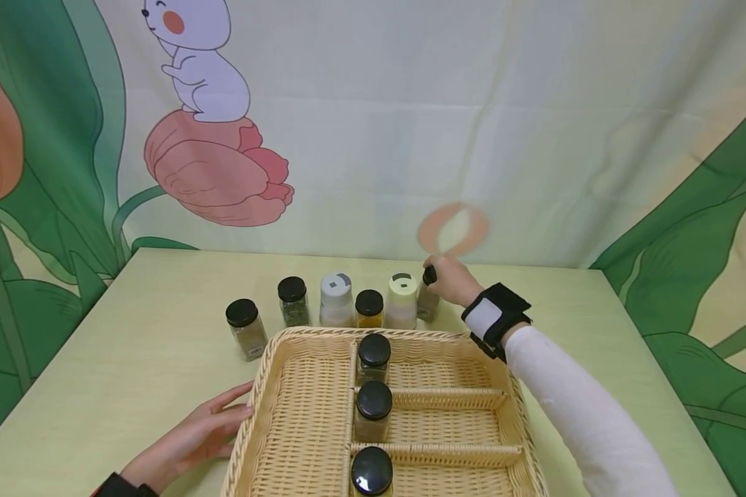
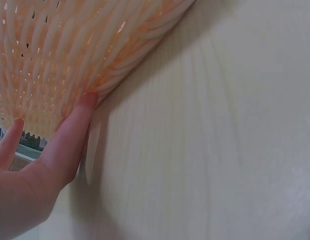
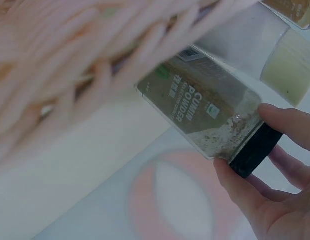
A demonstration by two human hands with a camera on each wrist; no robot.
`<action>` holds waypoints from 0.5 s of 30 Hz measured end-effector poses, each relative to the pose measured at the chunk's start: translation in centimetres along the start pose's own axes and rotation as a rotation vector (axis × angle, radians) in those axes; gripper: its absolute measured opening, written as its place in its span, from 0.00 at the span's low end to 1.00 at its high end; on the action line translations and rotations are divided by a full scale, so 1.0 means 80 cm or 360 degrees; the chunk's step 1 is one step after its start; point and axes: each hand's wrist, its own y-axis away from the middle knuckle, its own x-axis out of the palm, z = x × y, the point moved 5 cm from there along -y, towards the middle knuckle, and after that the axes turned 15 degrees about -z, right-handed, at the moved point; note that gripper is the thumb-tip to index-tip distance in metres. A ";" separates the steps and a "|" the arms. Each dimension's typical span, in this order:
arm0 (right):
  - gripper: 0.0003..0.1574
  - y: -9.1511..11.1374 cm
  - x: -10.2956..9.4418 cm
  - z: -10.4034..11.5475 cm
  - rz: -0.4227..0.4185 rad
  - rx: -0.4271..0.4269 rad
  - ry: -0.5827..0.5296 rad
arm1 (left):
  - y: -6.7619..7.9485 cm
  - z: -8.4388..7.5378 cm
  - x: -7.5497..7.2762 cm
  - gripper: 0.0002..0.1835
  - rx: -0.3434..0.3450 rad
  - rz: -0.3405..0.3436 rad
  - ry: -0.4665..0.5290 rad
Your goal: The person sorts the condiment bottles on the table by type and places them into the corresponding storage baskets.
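Observation:
A divided wicker basket (image 1: 273,386) sits on the pale table and holds three black-lidded spice jars (image 1: 374,399) in a column. Behind it stands a row of jars. My right hand (image 1: 450,279) grips the rightmost one, a cumin powder jar (image 3: 205,107), by its black lid (image 3: 255,150) at the row's right end. The jar leans tilted in the right wrist view. My left hand (image 1: 193,438) lies flat on the table with its straight fingers (image 2: 70,135) touching the basket's left wall (image 2: 70,55).
The row holds black-lidded jars (image 1: 246,328), a white-capped jar (image 1: 336,299), a yellow spice jar (image 1: 369,308) and a cream-capped jar (image 1: 401,301). A printed cloth backdrop hangs behind the table's far edge. Bare tabletop (image 1: 597,324) lies on both sides of the basket.

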 end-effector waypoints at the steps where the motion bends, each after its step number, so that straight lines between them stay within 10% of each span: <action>1: 0.27 0.005 -0.013 0.014 0.0035 0.0041 0.0005 | 0.000 0.000 0.000 0.38 0.0002 -0.0003 -0.0004; 15: 0.25 0.023 -0.090 0.072 0.0044 0.0003 -0.0002 | -0.001 -0.002 0.001 0.40 -0.0027 -0.0041 -0.0026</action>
